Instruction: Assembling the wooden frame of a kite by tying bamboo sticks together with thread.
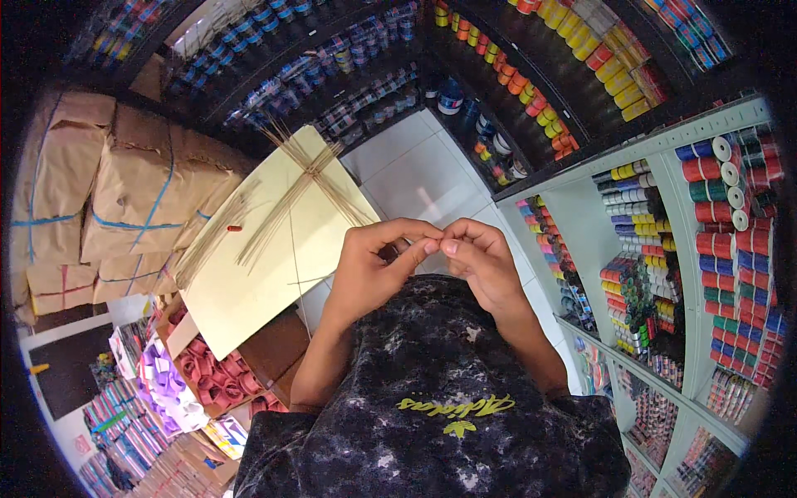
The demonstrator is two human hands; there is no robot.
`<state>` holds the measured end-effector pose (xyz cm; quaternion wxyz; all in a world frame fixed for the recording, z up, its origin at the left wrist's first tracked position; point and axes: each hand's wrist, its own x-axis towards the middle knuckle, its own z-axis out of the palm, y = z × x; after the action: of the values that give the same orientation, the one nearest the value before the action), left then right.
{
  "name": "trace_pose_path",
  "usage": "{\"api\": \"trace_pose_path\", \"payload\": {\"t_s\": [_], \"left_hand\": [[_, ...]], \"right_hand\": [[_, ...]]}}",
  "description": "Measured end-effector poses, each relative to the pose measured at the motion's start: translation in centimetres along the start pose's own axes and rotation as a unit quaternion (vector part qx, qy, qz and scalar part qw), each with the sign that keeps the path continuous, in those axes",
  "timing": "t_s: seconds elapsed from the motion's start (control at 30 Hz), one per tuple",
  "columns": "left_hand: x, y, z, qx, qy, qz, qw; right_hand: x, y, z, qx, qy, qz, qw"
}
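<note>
My left hand (386, 257) and my right hand (480, 259) meet in front of my chest, thumbs and fingertips pinched together. Whatever lies between the fingertips is too small to make out. To the left of my hands is a pale yellow board (249, 299). Thin brown sticks (311, 170) lie across its far part in a crossed bundle. More loose sticks (203, 241) are spread along its left edge, beside a small red object (235, 228). One thin stick (292, 249) runs down over the board, to the left of my left forearm.
Paper-wrapped parcels (137, 183) tied with blue string are stacked at the left. Below the board stands an open box of pink rolls (212, 369). Shelves of coloured spools (718, 241) line the right side. Dark racks (365, 50) with more spools stand beyond the tiled floor (407, 166).
</note>
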<state>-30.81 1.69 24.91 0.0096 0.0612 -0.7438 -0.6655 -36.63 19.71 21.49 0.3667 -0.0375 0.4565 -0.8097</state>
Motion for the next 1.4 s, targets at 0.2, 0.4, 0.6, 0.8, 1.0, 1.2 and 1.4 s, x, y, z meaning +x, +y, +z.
{"api": "trace_pose_path", "payload": {"t_s": [0.2, 0.4, 0.6, 0.8, 1.0, 1.2, 1.4], "left_hand": [[0.1, -0.2, -0.3, -0.024, 0.013, -0.031, 0.999], [0.1, -0.8, -0.7, -0.066, 0.015, -0.023, 0.997], [0.1, -0.8, -0.9, -0.052, 0.002, -0.016, 0.999], [0.0, -0.4, -1.4, -0.06, -0.017, -0.035, 0.997], [0.2, -0.6, -1.0, -0.095, -0.015, -0.023, 0.995], [0.0, -0.1, -1.3, -0.096, -0.014, -0.02, 0.995], [-0.3, 0.4, -1.5, -0.067, -0.02, -0.046, 0.996]], "right_hand": [[-0.1, 0.2, -0.1, -0.009, 0.003, -0.005, 1.0], [-0.2, 0.0, -0.2, -0.032, 0.017, -0.004, 0.999], [-0.4, -0.2, 0.2, -0.096, 0.031, -0.022, 0.995], [-0.2, 0.4, -0.7, -0.206, 0.057, -0.022, 0.977], [1.0, 0.9, 0.2, -0.2, -0.108, -0.168, 0.959], [0.0, 0.6, 0.3, -0.133, -0.1, 0.0, 0.986], [-0.4, 0.2, 0.0, -0.197, -0.037, -0.023, 0.979]]}}
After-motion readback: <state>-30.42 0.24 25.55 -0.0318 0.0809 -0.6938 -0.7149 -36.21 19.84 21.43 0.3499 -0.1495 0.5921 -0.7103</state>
